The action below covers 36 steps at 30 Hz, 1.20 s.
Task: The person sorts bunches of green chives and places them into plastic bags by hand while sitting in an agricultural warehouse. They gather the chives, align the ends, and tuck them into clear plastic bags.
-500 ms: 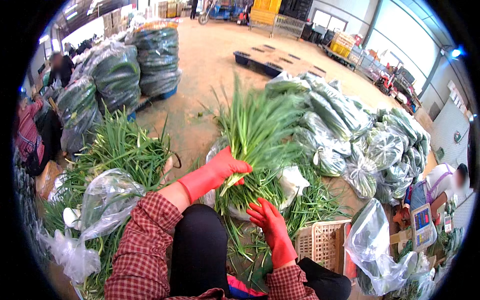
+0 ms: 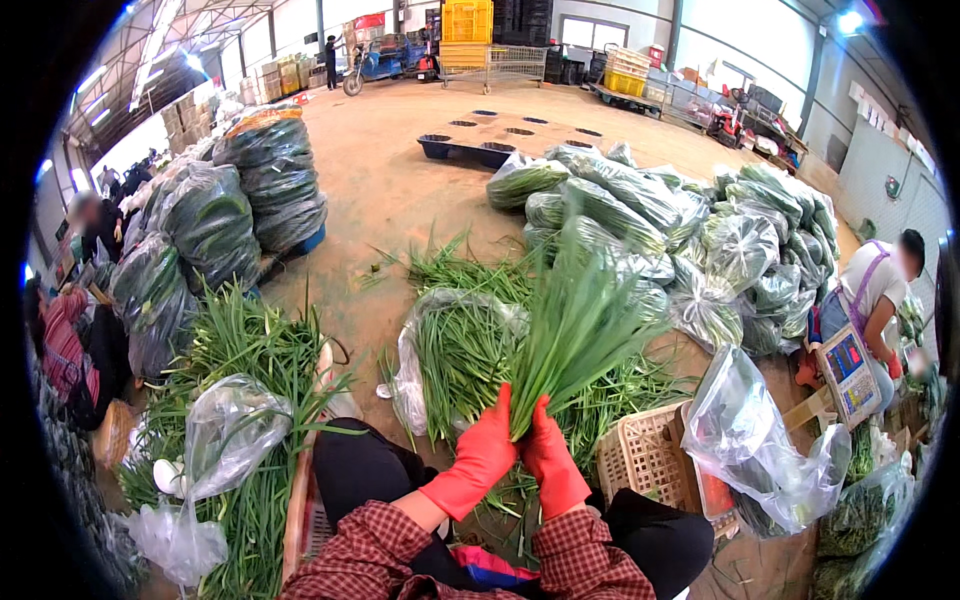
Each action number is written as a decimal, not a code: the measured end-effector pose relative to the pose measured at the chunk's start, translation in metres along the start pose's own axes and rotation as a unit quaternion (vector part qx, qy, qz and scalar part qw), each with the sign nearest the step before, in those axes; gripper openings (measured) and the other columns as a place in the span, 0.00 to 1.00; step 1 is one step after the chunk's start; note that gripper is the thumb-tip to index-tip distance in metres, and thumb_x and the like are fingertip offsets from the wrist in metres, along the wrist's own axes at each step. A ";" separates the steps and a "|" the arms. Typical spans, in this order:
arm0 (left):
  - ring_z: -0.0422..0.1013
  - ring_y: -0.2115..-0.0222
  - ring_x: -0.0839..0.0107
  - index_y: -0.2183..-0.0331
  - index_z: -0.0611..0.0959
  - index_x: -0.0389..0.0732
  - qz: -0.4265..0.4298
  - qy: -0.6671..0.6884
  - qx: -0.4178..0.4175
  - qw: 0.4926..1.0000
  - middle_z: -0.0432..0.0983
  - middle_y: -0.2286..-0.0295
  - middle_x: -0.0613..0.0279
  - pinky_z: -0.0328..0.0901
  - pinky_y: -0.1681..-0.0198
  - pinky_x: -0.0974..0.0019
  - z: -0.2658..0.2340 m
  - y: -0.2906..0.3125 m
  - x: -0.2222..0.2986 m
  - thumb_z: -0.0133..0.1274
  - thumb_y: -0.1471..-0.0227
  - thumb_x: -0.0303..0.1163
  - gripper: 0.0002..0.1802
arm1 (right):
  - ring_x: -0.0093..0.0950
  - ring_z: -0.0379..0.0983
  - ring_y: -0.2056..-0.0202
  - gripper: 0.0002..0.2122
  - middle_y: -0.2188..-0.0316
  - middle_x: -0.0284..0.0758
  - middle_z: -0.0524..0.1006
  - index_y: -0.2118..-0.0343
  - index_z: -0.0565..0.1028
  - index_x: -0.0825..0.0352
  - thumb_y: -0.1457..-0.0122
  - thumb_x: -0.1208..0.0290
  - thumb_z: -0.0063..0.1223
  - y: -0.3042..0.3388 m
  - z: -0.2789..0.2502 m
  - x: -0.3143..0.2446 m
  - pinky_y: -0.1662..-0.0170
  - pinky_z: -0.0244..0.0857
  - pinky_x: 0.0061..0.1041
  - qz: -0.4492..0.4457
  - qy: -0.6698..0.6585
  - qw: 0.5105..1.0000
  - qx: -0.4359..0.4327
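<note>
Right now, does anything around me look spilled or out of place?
Loose green leaves lie strewn on the floor beyond and right of the clear plastic ahead of you. They look spilled compared with the bagged produce.

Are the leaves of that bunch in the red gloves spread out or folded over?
Spread out: the bunch fans wide from its narrow base between the left hand and right hand.
</note>
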<state>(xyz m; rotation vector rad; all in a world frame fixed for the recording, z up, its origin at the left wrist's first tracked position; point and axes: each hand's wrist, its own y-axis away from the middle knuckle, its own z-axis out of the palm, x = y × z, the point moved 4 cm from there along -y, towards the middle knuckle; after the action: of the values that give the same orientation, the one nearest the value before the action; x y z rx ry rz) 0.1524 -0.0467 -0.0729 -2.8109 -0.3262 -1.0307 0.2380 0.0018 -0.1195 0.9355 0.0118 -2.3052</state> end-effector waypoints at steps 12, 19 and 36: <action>0.71 0.71 0.48 0.41 0.40 0.41 0.036 -0.120 0.022 0.992 0.61 0.53 0.38 0.66 0.73 0.52 -0.004 0.020 -0.006 0.51 0.60 0.29 0.50 | 0.31 0.65 0.51 0.30 0.51 0.35 0.69 0.47 0.62 0.65 0.51 0.60 0.59 0.003 -0.001 0.017 0.44 0.54 0.32 0.013 -0.058 0.994 -0.093; 0.67 0.86 0.63 0.43 0.54 0.37 0.123 -0.480 0.181 0.849 0.69 0.69 0.37 0.61 0.88 0.61 -0.002 0.035 0.021 0.42 0.54 0.24 0.34 | 0.40 0.50 0.40 0.38 0.41 0.40 0.55 0.41 0.52 0.64 0.50 0.46 0.50 0.018 0.034 0.008 0.40 0.46 0.42 0.016 -0.096 0.966 -0.241; 0.74 0.74 0.64 0.50 0.68 0.49 0.174 -0.078 -0.220 0.957 0.76 0.73 0.55 0.67 0.74 0.61 -0.069 0.037 0.029 0.59 0.61 0.46 0.35 | 0.36 0.70 0.55 0.30 0.48 0.43 0.66 0.49 0.64 0.74 0.56 0.64 0.55 0.019 -0.002 0.024 0.48 0.62 0.39 0.019 -0.189 0.973 -0.132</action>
<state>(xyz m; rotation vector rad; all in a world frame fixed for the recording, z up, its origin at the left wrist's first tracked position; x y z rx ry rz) 0.1401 -0.0913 -0.0038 -3.1750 0.4284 -0.8918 0.2372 -0.0265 -0.1323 0.3550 0.1344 -2.3374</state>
